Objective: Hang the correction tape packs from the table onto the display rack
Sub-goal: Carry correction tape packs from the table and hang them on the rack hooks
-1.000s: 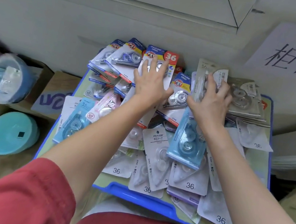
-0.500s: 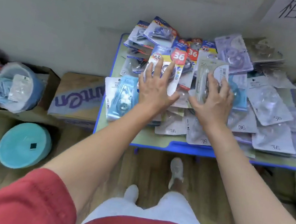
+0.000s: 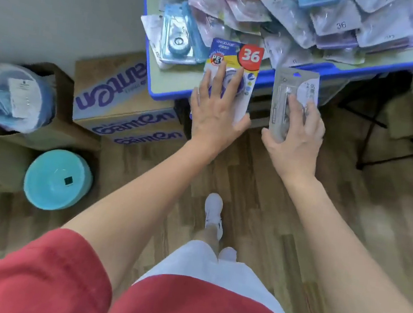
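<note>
A colourful correction tape pack (image 3: 239, 58) marked "36" in a red circle was held in the person's left hand (image 3: 215, 120). The fingers lay spread across its front and the thumb clamped its lower corner. A grey pack (image 3: 296, 86) sat in the right hand (image 3: 294, 141), fingers curled over its lower half and thumb against its left edge. Both packs were held upright side by side, apart from each other, at the near edge of the desk (image 3: 167, 83).

Behind them, a loose heap of packs (image 3: 323, 22) in blue, lilac and clear wrapping covered the blue-rimmed desk, several overlapping and some reaching its front rim. To the left of the desk stood a cardboard box (image 3: 108, 96) with purple lettering, and nearer the camera a round teal stool (image 3: 58, 180) on the wooden floor (image 3: 261, 190). A white shoe (image 3: 214, 210) showed below the arms, beneath the person's red shirt (image 3: 180, 308). The display rack was out of view.
</note>
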